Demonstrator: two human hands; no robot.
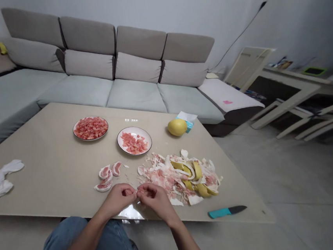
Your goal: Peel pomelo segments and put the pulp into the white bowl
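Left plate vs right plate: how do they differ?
Fill: left plate is heaped with pulp; right plate holds a smaller pile.
Bare surface: left plate shows little beyond its rim; right plate shows plenty of white around the pile.
Shared: both dark-rimmed, on the table.

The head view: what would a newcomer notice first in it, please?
The heap of pink scraps and yellow peel beside the right hand would probably strike first. Behind it, a whole yellow fruit stands out near the far right corner of the table; to its left, pink pulp lies on two plates.
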